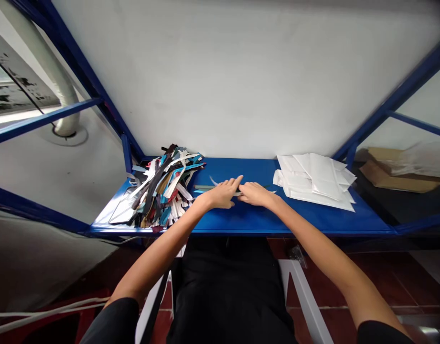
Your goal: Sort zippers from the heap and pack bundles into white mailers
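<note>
Several thin fabric strips (202, 188) lie lengthwise across the middle of the blue table, in pale, greenish and light blue tones. My left hand (222, 193) rests over them with its fingers stretched out to the right and its thumb apart. Just beside it, my right hand (254, 193) has its fingers curled down on the strips, whose ends stick out past it on the right. The fingertips of the two hands almost meet. What lies beneath both palms is hidden.
A tangled heap of multicoloured fabric strips (169, 186) covers the table's left end, beside a flat pale sheet or device (122, 210). White folded sheets or bags (315, 181) are stacked at the right. Blue frame bars (402, 91) rise at both sides. A cardboard box (399, 177) stands beyond.
</note>
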`<state>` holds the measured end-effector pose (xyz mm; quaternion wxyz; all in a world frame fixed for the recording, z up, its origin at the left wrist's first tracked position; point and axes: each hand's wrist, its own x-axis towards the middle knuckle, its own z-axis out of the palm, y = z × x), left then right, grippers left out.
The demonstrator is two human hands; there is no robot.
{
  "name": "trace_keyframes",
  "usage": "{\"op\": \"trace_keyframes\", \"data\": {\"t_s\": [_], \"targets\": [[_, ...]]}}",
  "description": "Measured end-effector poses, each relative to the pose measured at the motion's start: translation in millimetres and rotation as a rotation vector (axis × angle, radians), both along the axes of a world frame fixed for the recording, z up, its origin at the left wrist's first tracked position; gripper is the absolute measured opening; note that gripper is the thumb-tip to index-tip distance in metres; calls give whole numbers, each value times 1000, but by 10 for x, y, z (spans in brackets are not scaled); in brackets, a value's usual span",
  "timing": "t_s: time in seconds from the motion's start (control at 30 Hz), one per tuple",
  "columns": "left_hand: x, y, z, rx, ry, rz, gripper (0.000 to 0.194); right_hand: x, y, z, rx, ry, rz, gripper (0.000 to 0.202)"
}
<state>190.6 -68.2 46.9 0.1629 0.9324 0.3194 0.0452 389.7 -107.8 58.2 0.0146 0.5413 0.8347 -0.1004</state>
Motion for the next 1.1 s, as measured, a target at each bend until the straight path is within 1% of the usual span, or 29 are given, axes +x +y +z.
{"op": "trace_keyframes", "data": {"t_s": [0.03,0.07,0.13,0.17,0.2,0.23,0.27,0.3,0.37,0.4,0.43,0.5,0.53,0.6,0.67,0.73,0.8,0.87,0.97,1.03,1.1], "targets": [[36,-62,52,-20,-2,20,92,-38,-42,46,6,2,1,4],[65,-116,103,-34,-2,56,87,-60,-87,86,17,-2,-1,4],[82,-201,199,-35,-2,139,60,-69,-198,131,63,30,-31,9],[67,-235,242,-26,-22,173,47,-64,-261,131,91,94,-61,15],[40,-266,278,-23,-68,191,39,-62,-327,113,108,204,-97,22],[7,-297,307,-44,-144,199,37,-70,-391,79,100,360,-134,29],[-26,-328,327,-95,-245,205,41,-93,-450,30,64,548,-174,35],[-54,-358,338,-175,-366,215,50,-133,-502,-29,7,745,-211,42],[-76,-416,339,-375,-615,260,67,-263,-571,-157,-80,1081,-273,57],[-70,-441,334,-468,-721,301,72,-346,-590,-217,-71,1210,-300,64],[-53,-461,330,-536,-809,352,76,-434,-600,-269,-25,1313,-321,71],[-1,-487,334,-597,-919,422,87,-601,-606,-350,79,1448,-336,80],[29,-497,343,-611,-941,412,93,-672,-607,-381,85,1486,-332,83],[91,-521,370,-636,-953,330,99,-775,-613,-430,-15,1530,-306,89],[153,-564,389,-666,-984,274,95,-819,-623,-466,-151,1568,-257,95],[210,-623,382,-689,-1046,299,87,-804,-626,-488,-237,1606,-192,99],[258,-679,347,-699,-1100,345,80,-741,-624,-504,-286,1621,-130,98],[293,-706,294,-720,-1102,349,75,-653,-627,-530,-354,1621,-103,92],[323,-683,213,-742,-979,286,67,-547,-663,-617,-492,1589,-109,75],[324,-657,170,-716,-881,235,64,-520,-712,-706,-563,1567,-144,63],[294,-656,135,-685,-812,174,62,-508,-769,-788,-592,1566,-208,59]]}}
